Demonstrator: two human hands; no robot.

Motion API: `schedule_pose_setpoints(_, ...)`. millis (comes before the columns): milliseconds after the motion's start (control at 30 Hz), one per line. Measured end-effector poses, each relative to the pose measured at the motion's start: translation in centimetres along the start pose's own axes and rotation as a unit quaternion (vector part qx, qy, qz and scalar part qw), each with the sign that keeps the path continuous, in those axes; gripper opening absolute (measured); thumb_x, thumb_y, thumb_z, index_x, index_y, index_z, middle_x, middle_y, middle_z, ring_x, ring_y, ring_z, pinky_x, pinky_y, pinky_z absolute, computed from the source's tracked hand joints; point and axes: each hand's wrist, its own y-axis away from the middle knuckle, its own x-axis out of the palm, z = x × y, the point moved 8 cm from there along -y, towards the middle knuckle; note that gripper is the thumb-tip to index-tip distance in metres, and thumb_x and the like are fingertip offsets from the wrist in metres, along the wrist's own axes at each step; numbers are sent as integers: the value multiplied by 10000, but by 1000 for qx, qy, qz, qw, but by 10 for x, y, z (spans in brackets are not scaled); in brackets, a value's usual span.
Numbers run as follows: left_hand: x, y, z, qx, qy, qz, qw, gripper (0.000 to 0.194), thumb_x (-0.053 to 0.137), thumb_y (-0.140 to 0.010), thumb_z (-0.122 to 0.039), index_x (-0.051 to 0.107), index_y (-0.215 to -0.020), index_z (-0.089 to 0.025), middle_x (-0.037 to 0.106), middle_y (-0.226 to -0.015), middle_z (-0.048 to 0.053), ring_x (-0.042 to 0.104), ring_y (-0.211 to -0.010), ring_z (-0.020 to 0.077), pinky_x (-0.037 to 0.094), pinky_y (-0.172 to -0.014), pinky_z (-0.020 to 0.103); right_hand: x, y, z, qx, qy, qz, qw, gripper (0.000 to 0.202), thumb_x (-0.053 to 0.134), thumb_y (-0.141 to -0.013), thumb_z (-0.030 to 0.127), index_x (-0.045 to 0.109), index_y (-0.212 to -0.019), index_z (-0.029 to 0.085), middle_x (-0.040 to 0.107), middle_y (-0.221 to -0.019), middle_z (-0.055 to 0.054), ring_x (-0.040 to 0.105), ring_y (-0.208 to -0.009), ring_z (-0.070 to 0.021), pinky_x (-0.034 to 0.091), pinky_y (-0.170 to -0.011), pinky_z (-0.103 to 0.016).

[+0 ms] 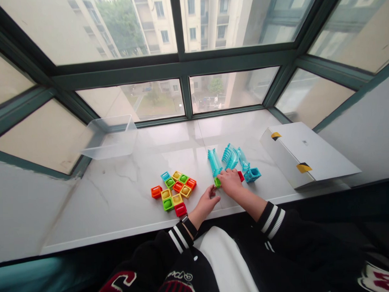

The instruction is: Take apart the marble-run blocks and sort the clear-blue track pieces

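Observation:
Several coloured square blocks (pixel 177 199) lie grouped on the white sill, left of my hands. My left hand (pixel 206 204) is beside them, its fingers apart and nothing in it. My right hand (pixel 229 182) reaches over a green block (pixel 217 182) and a red block (pixel 240 176), its fingers bent down; what they grip, if anything, is hidden. Just beyond it are a straight clear-blue track piece (pixel 214 161), a curved one (pixel 229 156) and a narrow one (pixel 243 158). A clear-blue square block (pixel 252 174) sits to the right.
A clear plastic bin (pixel 113 144) stands at the back left of the white sill (pixel 88 209). At the right is a white box (pixel 309 148) with yellow-and-black tape pieces. Green-framed windows rise behind the sill.

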Motion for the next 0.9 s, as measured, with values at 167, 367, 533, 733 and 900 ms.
schedule_pose_setpoints(167, -1, 0, 2, 6, -10, -5, 1000, 707, 817, -800, -242, 568, -1458, -178, 581, -1522, 194, 602, -1334, 327, 452, -1180, 526, -1, 1, 1, -4, 0, -5, 1000, 146, 639, -993, 228, 762, -1054, 178, 732, -1124, -159, 608, -1114, -334, 384, -913, -442)
schedule_pose_setpoints(367, 1, 0, -2, 12, -4, -11, 1000, 648, 800, -797, -188, 598, -1412, -181, 605, -1499, 186, 601, -1350, 318, 434, -1203, 514, -3, 2, 2, -4, 5, -9, 1000, 167, 607, -1004, 214, 765, -1041, 175, 732, -1107, -155, 606, -1102, -331, 382, -912, -440)
schedule_pose_setpoints(533, 2, 1, -4, 10, 0, -9, 1000, 646, 801, -792, -190, 596, -1404, -163, 597, -1499, 207, 592, -1367, 333, 419, -1211, 528, -1, 2, 2, -3, 8, -4, 1000, 173, 605, -1000, 215, 763, -1060, 177, 732, -1126, -158, 601, -1110, -326, 378, -914, -437)
schedule_pose_setpoints(733, -1, 1, -1, -1, 6, -12, 1000, 638, 806, -782, -173, 599, -1385, -149, 594, -1498, 232, 583, -1389, 345, 410, -1218, 536, 0, 3, 2, -1, 11, -2, 1000, 173, 615, -994, 217, 762, -1078, 183, 731, -1146, -157, 605, -1114, -329, 375, -912, -437)
schedule_pose_setpoints(900, -2, 0, 4, -3, 22, -12, 1000, 612, 813, -778, -154, 611, -1356, -165, 606, -1494, 220, 581, -1402, 325, 429, -1213, 504, 1, 4, 2, -3, 8, 1, 1000, 156, 647, -988, 235, 760, -1083, 184, 732, -1148, -164, 601, -1136, -339, 373, -925, -439)
